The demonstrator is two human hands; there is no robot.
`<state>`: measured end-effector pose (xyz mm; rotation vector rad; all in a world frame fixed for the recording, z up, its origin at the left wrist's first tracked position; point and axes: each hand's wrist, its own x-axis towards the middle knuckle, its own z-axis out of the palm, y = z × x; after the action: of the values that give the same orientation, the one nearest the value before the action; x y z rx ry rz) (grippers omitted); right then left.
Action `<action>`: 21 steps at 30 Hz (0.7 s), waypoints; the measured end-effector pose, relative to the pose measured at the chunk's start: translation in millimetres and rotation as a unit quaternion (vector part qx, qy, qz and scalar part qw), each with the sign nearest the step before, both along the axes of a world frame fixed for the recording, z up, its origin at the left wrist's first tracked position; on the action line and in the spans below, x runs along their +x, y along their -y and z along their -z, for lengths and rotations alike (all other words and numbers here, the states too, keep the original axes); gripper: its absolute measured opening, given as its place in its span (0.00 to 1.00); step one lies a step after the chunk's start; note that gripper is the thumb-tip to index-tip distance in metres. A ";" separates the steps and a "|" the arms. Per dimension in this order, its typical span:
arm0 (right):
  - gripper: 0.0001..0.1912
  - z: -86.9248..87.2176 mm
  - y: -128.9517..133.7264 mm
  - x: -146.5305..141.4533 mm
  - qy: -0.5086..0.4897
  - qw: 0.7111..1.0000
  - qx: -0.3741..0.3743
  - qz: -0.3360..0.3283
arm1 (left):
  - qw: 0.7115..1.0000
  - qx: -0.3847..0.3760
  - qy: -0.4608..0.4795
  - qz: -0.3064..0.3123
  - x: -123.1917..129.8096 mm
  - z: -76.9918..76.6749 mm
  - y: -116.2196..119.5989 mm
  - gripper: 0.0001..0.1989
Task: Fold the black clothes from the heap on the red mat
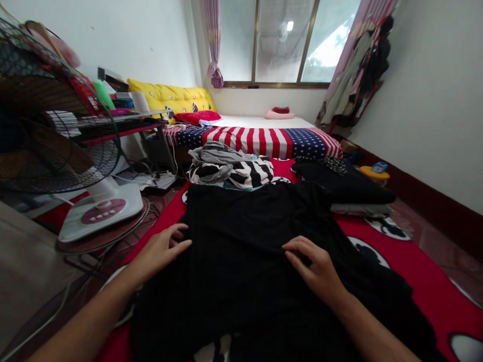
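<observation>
A large black garment (pixel 234 251) lies spread out over a red cover with white and black patches (pixel 407 261). My left hand (pixel 168 249) is at the garment's left edge, its fingers curved with a gap between thumb and forefinger, and nothing shows in it. On the right part of the cloth, my right hand (pixel 311 264) has thumb and fingertips close together at a small ridge of black fabric; whether they pinch it cannot be made out. Beyond the garment's far edge sits a loose heap of grey and black-and-white striped clothes (pixel 241 168).
A stack of folded dark clothes (pixel 343 183) stands at the back right, near a yellow stool (pixel 374 173). At the left, a fan (pixel 101 211) rests on a round stool beside a cluttered desk. A bed with a striped, starred cover (pixel 260 141) is under the window.
</observation>
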<state>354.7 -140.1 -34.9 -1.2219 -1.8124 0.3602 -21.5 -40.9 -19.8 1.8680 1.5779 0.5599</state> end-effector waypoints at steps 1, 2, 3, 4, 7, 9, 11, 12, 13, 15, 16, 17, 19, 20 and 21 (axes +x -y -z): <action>0.06 0.3 -0.3 1.9 -0.007 1.000 0.006 0.024 | 0.999 0.034 0.004 -0.038 3.5 7.0 -14.4 0.37; 0.06 0.5 -0.6 4.4 -0.013 0.999 0.009 0.048 | 0.996 0.059 0.004 -0.062 7.1 12.4 -27.6 0.41; 0.06 0.7 -1.1 7.5 -0.018 0.997 0.010 0.073 | 0.994 0.079 0.004 -0.071 11.1 16.1 -39.6 0.43; 0.05 0.7 -1.8 11.2 -0.022 0.995 0.010 0.097 | 0.993 0.100 0.005 -0.070 15.5 17.9 -50.5 0.43; 0.05 0.5 -5.2 24.4 -0.039 0.985 0.006 0.166 | 0.985 0.149 0.047 -0.070 31.8 14.6 -79.1 0.39; 0.06 1.3 -8.1 33.1 -0.053 0.978 0.007 0.204 | 0.978 0.160 0.087 -0.098 44.1 11.0 -96.5 0.34; 0.07 3.9 -10.7 40.0 -0.077 0.970 -0.007 0.231 | 0.971 0.167 0.109 -0.134 56.1 11.1 -111.4 0.29; 0.09 6.0 -11.7 42.4 -0.096 0.966 -0.022 0.240 | 0.967 0.175 0.110 -0.150 61.8 13.0 -117.1 0.27; 0.11 8.3 -12.5 44.0 -0.119 0.961 -0.042 0.246 | 0.962 0.186 0.109 -0.168 67.0 15.9 -121.2 0.26; 0.16 13.0 -13.5 45.4 -0.169 0.950 -0.080 0.251 | 0.950 0.210 0.109 -0.205 75.9 23.1 -124.5 0.26; 0.19 14.9 -14.2 45.6 -0.192 0.944 -0.092 0.253 | 0.944 0.220 0.110 -0.218 79.2 26.6 -124.0 0.26; 0.23 16.2 -15.3 45.8 -0.211 0.938 -0.097 0.256 | 0.940 0.231 0.109 -0.226 81.7 29.5 -122.5 0.26; 0.30 16.3 -20.1 47.5 -0.241 0.928 -0.105 0.263 | 0.934 0.257 0.096 -0.227 83.8 33.3 -118.2 0.27; 0.35 15.1 -24.3 49.4 -0.253 0.923 -0.114 0.266 | 0.932 0.273 0.084 -0.223 83.7 34.2 -116.3 0.28; 0.39 13.2 -29.7 52.1 -0.265 0.915 -0.131 0.273 | 0.929 0.288 0.071 -0.219 83.1 34.6 -114.7 0.28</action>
<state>406.8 -110.4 -48.1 -1.5704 -0.9308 0.5581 61.6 73.8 -54.4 1.7985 1.8743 1.4584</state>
